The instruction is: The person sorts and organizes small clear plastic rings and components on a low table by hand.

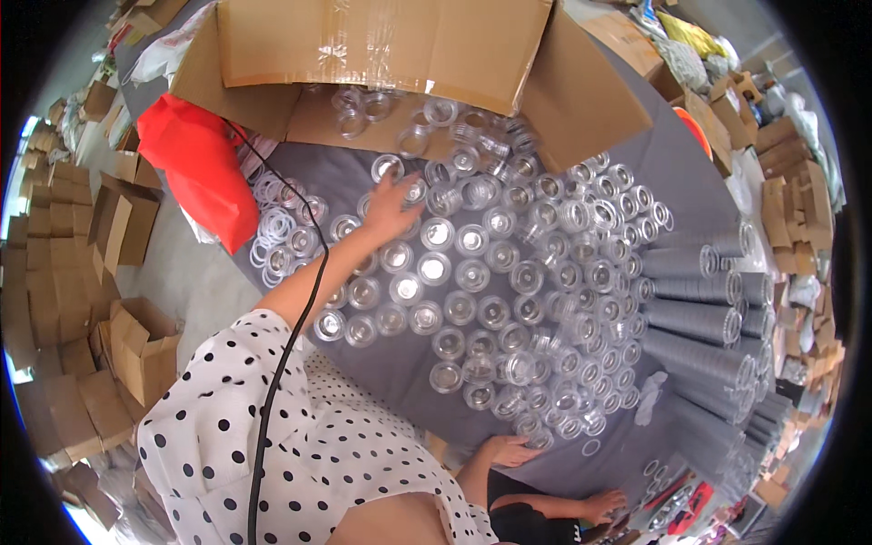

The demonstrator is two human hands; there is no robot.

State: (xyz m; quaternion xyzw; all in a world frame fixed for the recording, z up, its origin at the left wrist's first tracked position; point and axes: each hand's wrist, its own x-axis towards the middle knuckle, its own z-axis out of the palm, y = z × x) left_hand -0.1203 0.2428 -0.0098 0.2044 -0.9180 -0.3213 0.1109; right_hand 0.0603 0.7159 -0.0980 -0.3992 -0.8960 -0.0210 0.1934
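Many clear round plastic jars (472,275) stand and lie over a grey cloth-covered table. My left hand (392,211) reaches to the far side of them, fingers spread around a clear jar (415,193); a firm grip does not show. Another jar (386,167) sits by its fingertips. At the near edge of the jars, my right hand (513,450) lies low with its fingers stretched out against a clear jar (540,438). Part of that hand's grasp is hidden by the angle.
An open cardboard box (381,41) lies at the back, jars spilling from its mouth. Left are a red bag (200,173) and white rings (272,232). Long stacks of ring-like pieces (695,313) fill the right. A black cable (304,313) crosses the view. A co-worker's hand (602,506) is near.
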